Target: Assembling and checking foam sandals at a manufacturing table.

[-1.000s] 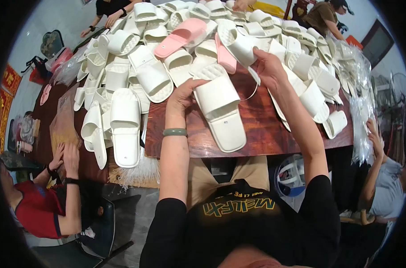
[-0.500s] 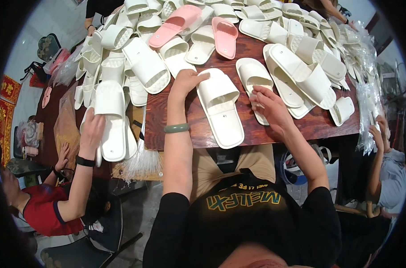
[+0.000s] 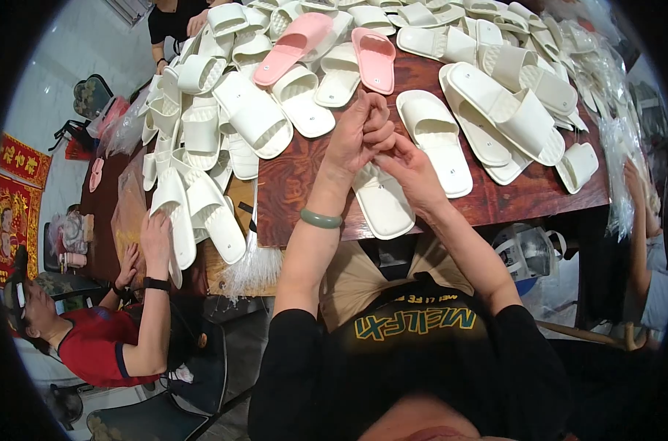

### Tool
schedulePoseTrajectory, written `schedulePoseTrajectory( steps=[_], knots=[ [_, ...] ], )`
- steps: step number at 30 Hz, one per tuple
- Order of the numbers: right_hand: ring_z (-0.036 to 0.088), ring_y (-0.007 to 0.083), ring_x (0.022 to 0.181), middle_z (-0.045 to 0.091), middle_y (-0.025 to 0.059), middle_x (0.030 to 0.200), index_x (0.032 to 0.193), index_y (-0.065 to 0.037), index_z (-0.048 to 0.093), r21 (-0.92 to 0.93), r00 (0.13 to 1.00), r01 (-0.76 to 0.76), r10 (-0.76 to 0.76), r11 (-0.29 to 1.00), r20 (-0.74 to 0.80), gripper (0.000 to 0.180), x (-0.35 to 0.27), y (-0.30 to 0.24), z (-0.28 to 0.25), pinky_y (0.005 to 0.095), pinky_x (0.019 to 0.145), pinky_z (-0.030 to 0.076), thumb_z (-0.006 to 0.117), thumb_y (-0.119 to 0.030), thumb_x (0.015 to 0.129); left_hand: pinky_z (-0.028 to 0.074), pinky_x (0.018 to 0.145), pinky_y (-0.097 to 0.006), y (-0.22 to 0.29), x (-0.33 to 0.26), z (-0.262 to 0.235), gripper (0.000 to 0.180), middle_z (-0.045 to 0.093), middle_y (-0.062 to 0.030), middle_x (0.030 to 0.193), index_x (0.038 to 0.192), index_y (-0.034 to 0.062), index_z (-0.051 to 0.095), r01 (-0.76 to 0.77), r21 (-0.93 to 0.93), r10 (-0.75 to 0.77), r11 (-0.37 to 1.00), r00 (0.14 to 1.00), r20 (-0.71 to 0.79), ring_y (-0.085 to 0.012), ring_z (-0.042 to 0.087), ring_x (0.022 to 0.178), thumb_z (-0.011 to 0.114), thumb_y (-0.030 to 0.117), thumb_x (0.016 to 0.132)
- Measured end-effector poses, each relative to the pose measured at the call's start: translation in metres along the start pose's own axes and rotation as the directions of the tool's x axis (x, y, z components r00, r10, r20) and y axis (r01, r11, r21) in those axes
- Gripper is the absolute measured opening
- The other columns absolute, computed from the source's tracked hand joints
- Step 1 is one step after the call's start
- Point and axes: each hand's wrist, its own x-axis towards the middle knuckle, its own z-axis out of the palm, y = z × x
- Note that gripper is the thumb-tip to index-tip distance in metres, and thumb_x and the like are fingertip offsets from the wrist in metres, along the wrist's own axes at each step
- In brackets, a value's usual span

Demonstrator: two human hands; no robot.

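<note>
Over the near edge of the table lies a white slipper [image 3: 384,206], its strap end hidden under my hands. Above it, my left hand [image 3: 362,134] is curled closed, a green bangle on its wrist. My right hand [image 3: 414,175] pinches against the left one's fingers. What the fingertips hold, if anything, is too small to make out. Just to the right, a second white slipper [image 3: 435,140] rests sole down, touched by neither hand. Past my left hand are two pink slippers [image 3: 375,62] among the white ones.
White slippers heap up along the far side, and more overlap at the right [image 3: 506,114]. A co-worker in a red shirt [image 3: 102,342] handles white slippers on the left. Clear plastic bags [image 3: 613,147] hang at the right edge, near another person's arm. White strands [image 3: 251,268] dangle by the table's left corner.
Both hands have come together above the near slipper; the left let go of its side and the right left the other slipper. That other slipper now lies turned, closer to me.
</note>
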Motion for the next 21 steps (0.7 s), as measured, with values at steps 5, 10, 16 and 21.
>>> schedulePoseTrajectory(
  steps=[5, 10, 16, 21],
  knots=[
    [0.052, 0.0062, 0.062, 0.062, 0.0067, 0.092, 0.107, 0.003, 0.056, 0.009, 0.962, -0.271, 0.271, 0.963, -0.031, 0.023, -0.022, -0.017, -0.030, 0.0173, 0.055, 0.042, 0.056, -0.006, 0.086, 0.028, 0.053, -0.022, 0.005, 0.001, -0.002, 0.037, 0.022, 0.0062, 0.057, 0.091, 0.0077, 0.053, -0.141, -0.028, 0.141, 0.990, 0.990, 0.002, -0.0074, 0.026, 0.052, 0.033, 0.038, 0.097],
    [0.044, 0.0032, 0.052, 0.058, 0.0029, 0.079, 0.106, 0.002, 0.058, -0.186, 0.925, -0.379, 0.375, 0.906, -0.060, 0.020, -0.057, -0.042, -0.059, 0.0170, 0.042, 0.032, 0.051, -0.010, 0.091, 0.035, 0.063, -0.027, 0.013, 0.001, -0.014, 0.039, 0.024, 0.0043, 0.058, 0.090, 0.0058, 0.054, -0.236, -0.002, 0.232, 0.972, 0.956, -0.181, -0.0115, 0.033, 0.059, 0.033, 0.038, 0.097],
    [0.051, 0.0135, 0.072, 0.060, 0.0044, 0.081, 0.096, -0.003, 0.062, -0.866, 0.995, -0.062, 0.099, 0.495, -0.015, 0.016, -0.089, -0.066, -0.067, 0.0263, 0.064, 0.041, 0.056, -0.014, 0.086, 0.043, 0.077, -0.030, 0.009, 0.001, -0.022, 0.048, 0.056, -0.0055, 0.083, 0.099, -0.0003, 0.055, -0.139, 0.546, 0.214, 0.826, 0.974, -0.076, -0.0163, 0.053, 0.082, 0.029, 0.040, 0.097],
    [0.048, 0.0306, 0.099, 0.054, 0.0133, 0.105, 0.095, -0.003, 0.060, -0.978, 0.972, 0.197, -0.113, -0.075, 0.204, 0.024, -0.103, -0.085, -0.047, 0.0360, 0.087, 0.037, 0.065, -0.016, 0.076, 0.042, 0.085, -0.031, 0.003, 0.003, -0.008, 0.052, 0.060, -0.0112, 0.098, 0.109, -0.0015, 0.052, -0.115, 0.720, 0.125, 0.684, 0.991, 0.039, -0.0175, 0.056, 0.093, 0.025, 0.041, 0.097]
  ],
)
